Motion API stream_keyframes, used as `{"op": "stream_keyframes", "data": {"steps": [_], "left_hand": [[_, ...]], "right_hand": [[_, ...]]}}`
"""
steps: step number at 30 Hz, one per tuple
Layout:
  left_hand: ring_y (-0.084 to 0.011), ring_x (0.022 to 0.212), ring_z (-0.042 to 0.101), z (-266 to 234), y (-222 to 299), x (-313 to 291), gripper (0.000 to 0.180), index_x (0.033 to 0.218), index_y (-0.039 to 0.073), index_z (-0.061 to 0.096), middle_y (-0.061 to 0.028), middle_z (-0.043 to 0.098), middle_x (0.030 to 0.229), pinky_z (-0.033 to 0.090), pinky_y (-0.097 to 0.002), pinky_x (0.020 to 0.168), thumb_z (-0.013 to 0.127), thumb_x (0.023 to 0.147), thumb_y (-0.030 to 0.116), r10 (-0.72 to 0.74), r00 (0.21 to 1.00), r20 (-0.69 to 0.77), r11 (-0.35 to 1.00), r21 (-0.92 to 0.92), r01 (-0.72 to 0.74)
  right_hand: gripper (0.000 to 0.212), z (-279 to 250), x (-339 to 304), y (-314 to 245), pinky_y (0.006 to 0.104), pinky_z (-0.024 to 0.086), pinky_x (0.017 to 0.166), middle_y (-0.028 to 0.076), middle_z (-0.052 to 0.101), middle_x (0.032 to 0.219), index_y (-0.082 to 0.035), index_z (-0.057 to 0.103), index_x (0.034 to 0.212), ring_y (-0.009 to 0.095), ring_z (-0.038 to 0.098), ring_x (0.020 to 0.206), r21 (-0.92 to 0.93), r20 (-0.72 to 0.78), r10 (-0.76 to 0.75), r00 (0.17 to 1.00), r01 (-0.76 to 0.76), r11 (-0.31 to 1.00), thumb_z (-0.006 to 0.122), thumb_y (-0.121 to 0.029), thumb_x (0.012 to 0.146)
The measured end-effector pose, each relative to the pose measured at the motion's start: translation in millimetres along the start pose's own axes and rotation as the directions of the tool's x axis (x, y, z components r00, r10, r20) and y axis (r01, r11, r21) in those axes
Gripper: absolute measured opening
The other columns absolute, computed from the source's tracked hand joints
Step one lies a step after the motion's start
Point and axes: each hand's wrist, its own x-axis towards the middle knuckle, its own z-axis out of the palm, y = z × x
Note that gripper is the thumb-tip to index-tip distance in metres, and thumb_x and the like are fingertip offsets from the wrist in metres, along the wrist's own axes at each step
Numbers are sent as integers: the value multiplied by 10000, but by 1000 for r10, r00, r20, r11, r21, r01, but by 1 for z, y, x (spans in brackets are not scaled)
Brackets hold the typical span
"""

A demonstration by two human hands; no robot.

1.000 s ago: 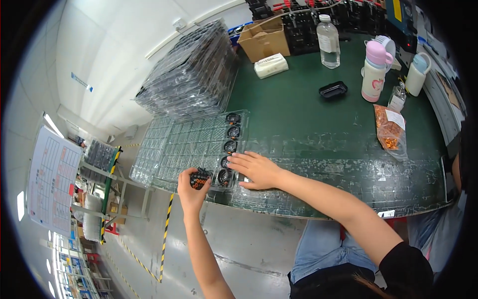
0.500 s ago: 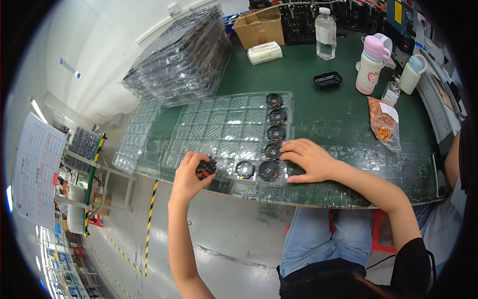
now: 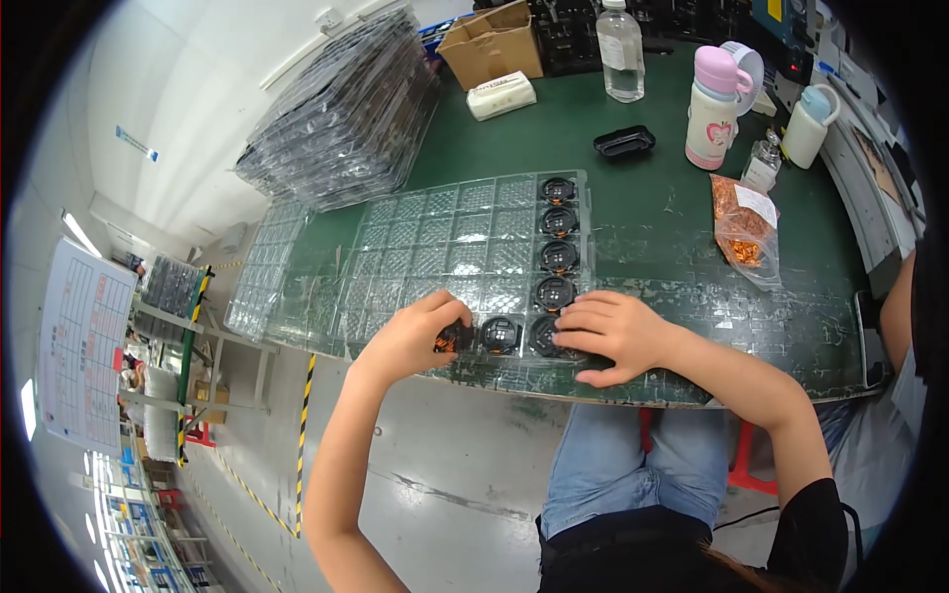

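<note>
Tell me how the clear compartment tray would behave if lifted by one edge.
The clear tray would probably flex, being thin-looking moulded plastic. It may sag toward its right side, where most round black parts sit. They could slide out if tilted, as its compartments look open-topped.

Workroom with white wall [image 3: 198, 69], grey floor [image 3: 445, 484] and green table [image 3: 643, 232].
The table is scuffed along its near side, above a red stool [image 3: 753, 465]. At left, black-and-yellow tape [image 3: 305, 445] marks the floor near a metal rack [image 3: 227, 335]; a lamp [image 3: 28, 410] glows at far left.
</note>
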Motion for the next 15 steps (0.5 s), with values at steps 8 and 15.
{"op": "stream_keyframes", "data": {"steps": [8,15], "left_hand": [[-309,928,585,-9,3,11,454,993,124,551,-61,550,997,508,-386,764,760,610,-3,-44,999,13,996,78,42],[-303,957,575,-15,-9,29,459,987,93,555,-70,547,1029,499,-377,810,784,602,-7,-140,982,-126,988,52,148]], "right_hand": [[387,5,-4,6,397,461,911,93,611,1058,-69,632,1031,258,583,1021,47,12,-65,998,65,997,674,-301,723],[350,8,-5,6,393,443,924,93,605,1044,-55,627,997,254,573,1028,67,1,-53,999,53,996,649,-308,757]]}}
